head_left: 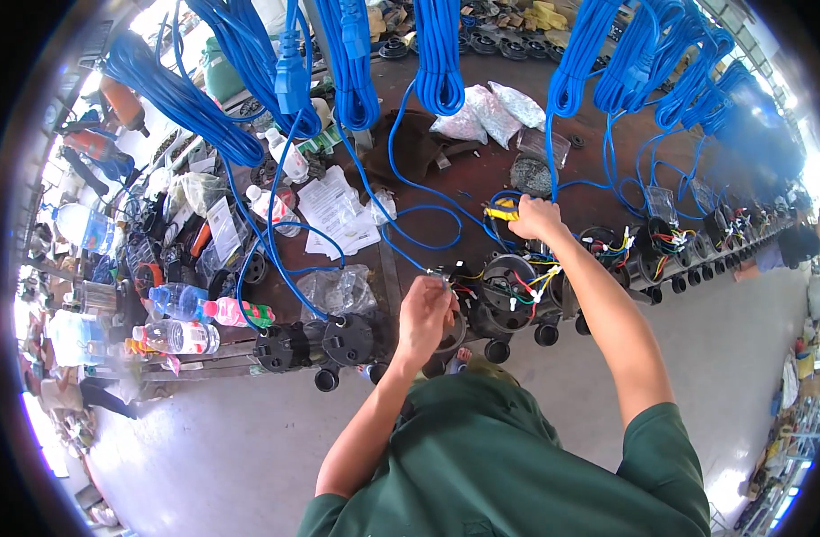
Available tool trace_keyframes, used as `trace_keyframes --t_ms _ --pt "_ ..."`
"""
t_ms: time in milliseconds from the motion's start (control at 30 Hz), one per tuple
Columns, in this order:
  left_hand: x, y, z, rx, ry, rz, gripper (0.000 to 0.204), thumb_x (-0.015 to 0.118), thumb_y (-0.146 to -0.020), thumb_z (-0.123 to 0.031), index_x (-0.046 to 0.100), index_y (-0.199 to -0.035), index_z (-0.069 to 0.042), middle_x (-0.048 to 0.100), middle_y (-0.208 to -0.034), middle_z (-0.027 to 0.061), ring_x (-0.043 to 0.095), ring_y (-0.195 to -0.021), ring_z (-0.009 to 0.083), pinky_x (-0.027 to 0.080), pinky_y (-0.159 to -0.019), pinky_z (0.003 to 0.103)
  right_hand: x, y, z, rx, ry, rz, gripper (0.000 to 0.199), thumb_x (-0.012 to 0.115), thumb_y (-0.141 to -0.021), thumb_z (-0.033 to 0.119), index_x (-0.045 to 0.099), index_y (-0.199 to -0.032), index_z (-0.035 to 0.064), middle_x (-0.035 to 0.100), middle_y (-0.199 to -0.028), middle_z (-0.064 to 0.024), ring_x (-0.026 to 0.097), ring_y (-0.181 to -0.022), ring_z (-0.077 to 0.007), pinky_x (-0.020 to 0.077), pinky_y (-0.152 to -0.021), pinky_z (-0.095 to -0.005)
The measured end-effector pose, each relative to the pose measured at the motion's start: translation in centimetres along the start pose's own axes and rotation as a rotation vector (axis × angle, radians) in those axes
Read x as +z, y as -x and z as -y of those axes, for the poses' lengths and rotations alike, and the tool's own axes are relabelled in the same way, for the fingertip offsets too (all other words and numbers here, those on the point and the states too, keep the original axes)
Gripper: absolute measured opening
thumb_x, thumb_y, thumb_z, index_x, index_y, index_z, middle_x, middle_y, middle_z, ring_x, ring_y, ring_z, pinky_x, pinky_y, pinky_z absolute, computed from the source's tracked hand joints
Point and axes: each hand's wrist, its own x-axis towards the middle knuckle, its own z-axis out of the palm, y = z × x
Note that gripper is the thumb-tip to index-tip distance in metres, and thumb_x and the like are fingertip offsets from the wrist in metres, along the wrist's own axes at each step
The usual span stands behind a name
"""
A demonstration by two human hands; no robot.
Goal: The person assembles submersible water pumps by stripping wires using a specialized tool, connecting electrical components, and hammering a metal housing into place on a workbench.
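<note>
Workshop floor [204, 447], pale grey, fronts a long dark-brown table [446, 170], over which hang looped bundles [441, 58] of blue cable. Standing across from it, I see a person in a dark green shirt [482, 456] working at the near edge. Right hand [537, 220]: fingers closed around a yellow-handled tool [502, 209], held over the tabletop just beside a loop of blue cable; the tool's working end is too small to make out. Left hand [422, 315]: fingers curled and drawn together beside the end of a blue cable [408, 257]; I cannot tell whether they pinch it. Between the forearms, along the near edge, sits an open round black housing [508, 300] with red, green, yellow and white wires spilling out. Left of the left hand, two closed black housings [347, 340] each receive a blue cable. Printed sheets [338, 210] and a pink bottle [238, 311] lie farther left; filled clear packets [492, 115] lie toward the back.
</note>
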Motion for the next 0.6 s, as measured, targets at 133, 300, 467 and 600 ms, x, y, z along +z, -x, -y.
trace_keyframes --t_ms 133,300,467,600 --pt "-0.1 0.1 -0.3 0.012 0.031 -0.106 0.007 0.063 -0.105 -0.006 0.063 -0.106 0.000 0.073 -0.090 0.0107 0.061 -0.068 0.0096 0.056 -0.063 0.028 0.0 -0.7 -0.4 -0.070 -0.227 0.137 0.054 0.071 -0.088 0.045 0.069 -0.109 -0.0056 0.074 -0.098 -0.0191 0.071 -0.085 -0.0303 0.0556 -0.070 -0.0404" --pt "-0.6 0.7 -0.6 -0.120 0.137 -0.120 0.011 0.065 -0.104 -0.009 0.068 -0.108 0.001 0.074 -0.091 0.0109 0.067 -0.069 0.0118 0.060 -0.068 0.029 -4.2 5.3 -0.4 -0.068 -1.230 0.194 0.036 0.060 -0.105 0.032 0.059 -0.127 0.0046 0.068 -0.107 -0.0057 0.067 -0.091 -0.0128 0.0555 -0.074 -0.0299" --pt "1.0 1.7 0.5 -0.164 0.030 -0.038 0.014 0.065 -0.102 0.000 0.068 -0.113 0.008 0.074 -0.092 0.0102 0.073 -0.081 0.0151 0.061 -0.075 0.029 -7.8 20.1 -1.0 -0.311 -1.910 0.438 0.052 0.055 -0.090 0.002 0.046 -0.142 -0.0005 0.066 -0.119 -0.0178 0.069 -0.110 -0.0333 0.0572 -0.098 -0.0473" --pt "0.7 2.0 0.9 -0.022 -0.150 0.024 0.010 0.064 -0.101 0.004 0.069 -0.108 0.009 0.073 -0.091 0.0078 0.070 -0.084 0.0130 0.058 -0.080 0.028 -4.2 27.7 -1.4 -0.153 -1.829 0.593 0.058 0.057 -0.094 0.004 0.043 -0.149 -0.0029 0.066 -0.126 -0.0197 0.066 -0.120 -0.0326 0.0516 -0.106 -0.0448"
